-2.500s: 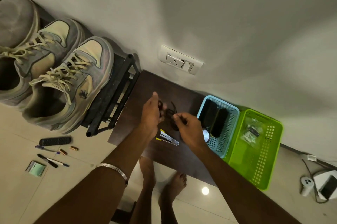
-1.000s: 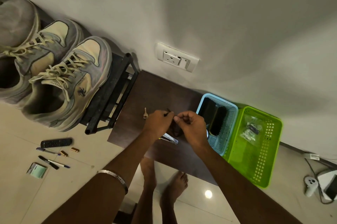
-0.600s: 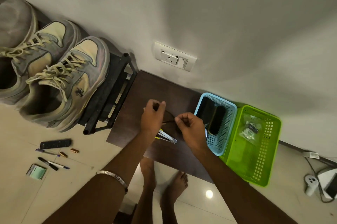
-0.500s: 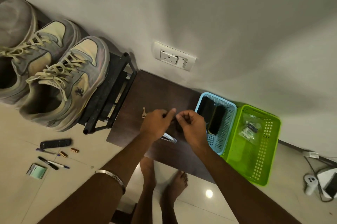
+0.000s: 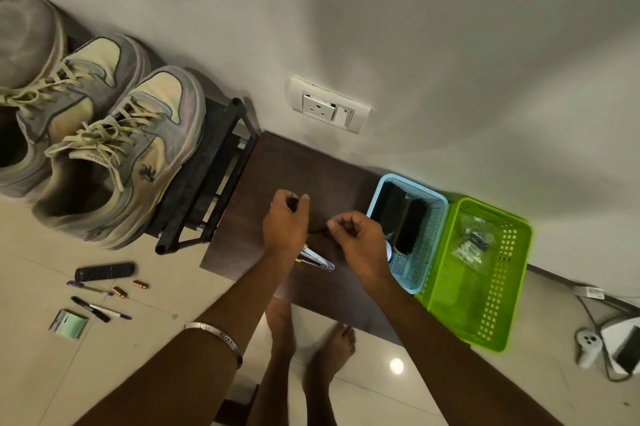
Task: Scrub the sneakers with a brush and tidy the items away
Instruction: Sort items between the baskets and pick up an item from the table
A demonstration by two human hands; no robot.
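Note:
Two grey and cream sneakers (image 5: pixel 114 155) stand on a black rack (image 5: pixel 204 183) at the left. Over the dark wooden table (image 5: pixel 311 169) my left hand (image 5: pixel 284 224) and my right hand (image 5: pixel 360 242) each pinch an end of a thin dark cord (image 5: pixel 317 230) stretched between them. A black brush (image 5: pixel 410 224) lies in the light blue basket (image 5: pixel 433 217) just right of my right hand. Under my left wrist a metal tool with yellow grips (image 5: pixel 317 259) lies on the table.
A green basket (image 5: pixel 485 314) with small bagged items stands right of the blue one. On the floor at the left lie a remote (image 5: pixel 104 271), pens (image 5: pixel 100 309), batteries (image 5: pixel 130 288) and a notepad (image 5: pixel 67 323). A wall socket (image 5: pixel 329 110) is above the table. My bare feet are below.
My hands keep working the dark cord, drawing together and apart. Since half a second ago the left hand has lifted away from the right, pulling the cord taut.

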